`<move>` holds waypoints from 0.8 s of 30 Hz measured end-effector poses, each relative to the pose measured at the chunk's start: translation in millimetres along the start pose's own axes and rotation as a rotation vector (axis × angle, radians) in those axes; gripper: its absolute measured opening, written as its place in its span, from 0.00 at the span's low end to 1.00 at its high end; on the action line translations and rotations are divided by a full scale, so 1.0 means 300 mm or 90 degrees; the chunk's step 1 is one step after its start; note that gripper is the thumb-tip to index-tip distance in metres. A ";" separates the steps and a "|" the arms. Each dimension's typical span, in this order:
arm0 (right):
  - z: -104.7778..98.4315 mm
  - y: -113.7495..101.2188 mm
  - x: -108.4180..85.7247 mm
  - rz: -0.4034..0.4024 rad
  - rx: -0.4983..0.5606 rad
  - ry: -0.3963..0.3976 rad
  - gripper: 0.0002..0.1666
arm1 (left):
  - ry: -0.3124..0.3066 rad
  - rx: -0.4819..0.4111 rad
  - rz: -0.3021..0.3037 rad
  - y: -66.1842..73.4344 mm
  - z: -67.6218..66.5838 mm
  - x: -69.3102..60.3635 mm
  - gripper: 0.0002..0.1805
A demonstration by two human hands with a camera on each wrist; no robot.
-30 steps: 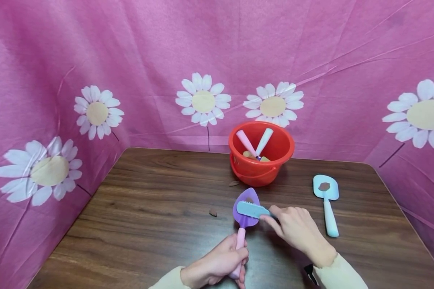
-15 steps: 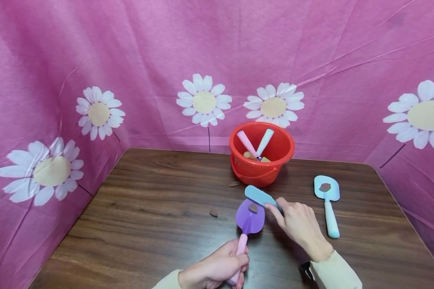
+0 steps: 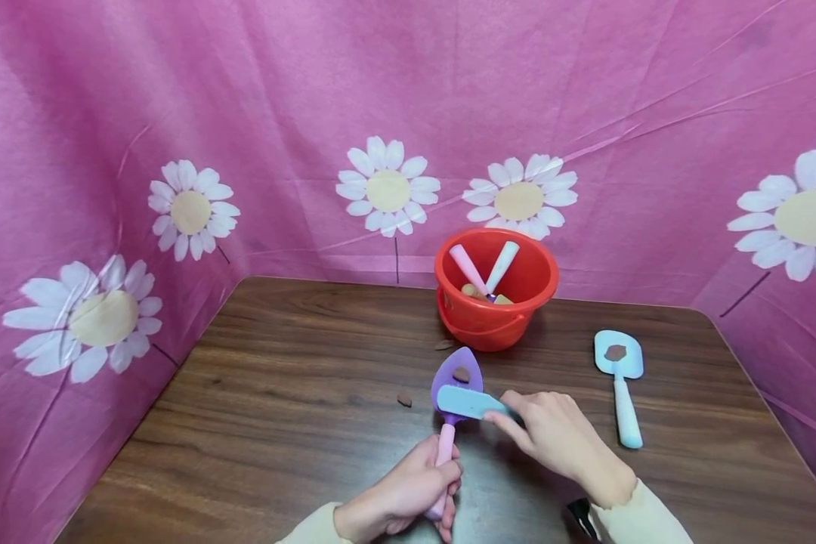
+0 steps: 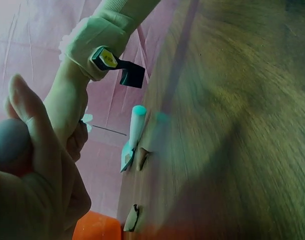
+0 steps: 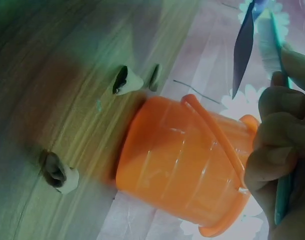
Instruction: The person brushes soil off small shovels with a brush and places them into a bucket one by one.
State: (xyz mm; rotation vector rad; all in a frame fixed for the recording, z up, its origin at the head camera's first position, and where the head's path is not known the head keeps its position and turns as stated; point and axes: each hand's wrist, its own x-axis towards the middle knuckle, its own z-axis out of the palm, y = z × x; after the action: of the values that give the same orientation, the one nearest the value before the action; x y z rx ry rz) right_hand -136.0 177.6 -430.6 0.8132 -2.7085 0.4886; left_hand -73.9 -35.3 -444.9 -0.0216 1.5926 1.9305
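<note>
In the head view my left hand grips the pink handle of a purple toy shovel, held above the table with its blade pointing away. A small brown, leaf-like piece shows on the blade. My right hand pinches a light blue brush, whose head lies across the lower blade. Pale bristles show in the right wrist view, beside the blade's dark edge. Most of the shovel is outside the left wrist view; only the rounded handle end appears in the hand.
A red bucket holding handled tools stands behind the shovel. Small brown pieces lie on the table, one left of the blade and one near the bucket. To the right lies a light blue shovel with a brown patch.
The brush went up to the shovel's tip, then came back down across the lower blade. The blade shifted toward me, then away and slightly left. The bucket stayed put.
</note>
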 end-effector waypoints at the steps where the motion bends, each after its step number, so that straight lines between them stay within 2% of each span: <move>1: -0.001 -0.004 -0.001 0.001 0.003 -0.014 0.19 | 0.003 0.003 0.001 0.000 -0.001 -0.001 0.13; 5: 0.007 -0.007 0.000 -0.001 -0.005 -0.025 0.19 | 0.012 0.014 0.000 -0.002 -0.008 -0.003 0.14; 13: 0.033 0.019 0.021 0.000 -0.040 0.017 0.21 | 0.021 0.036 -0.007 -0.019 -0.015 -0.015 0.14; 24: 0.076 0.049 0.056 0.006 -0.038 0.046 0.19 | 0.034 0.035 -0.021 -0.042 -0.028 -0.025 0.12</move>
State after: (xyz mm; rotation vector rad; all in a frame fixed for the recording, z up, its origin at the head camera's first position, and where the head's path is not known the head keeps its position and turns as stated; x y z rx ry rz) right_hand -161.4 172.1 -448.9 0.7522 -2.6494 0.4283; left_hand -65.1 -45.3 -455.4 -0.0774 1.6701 1.8737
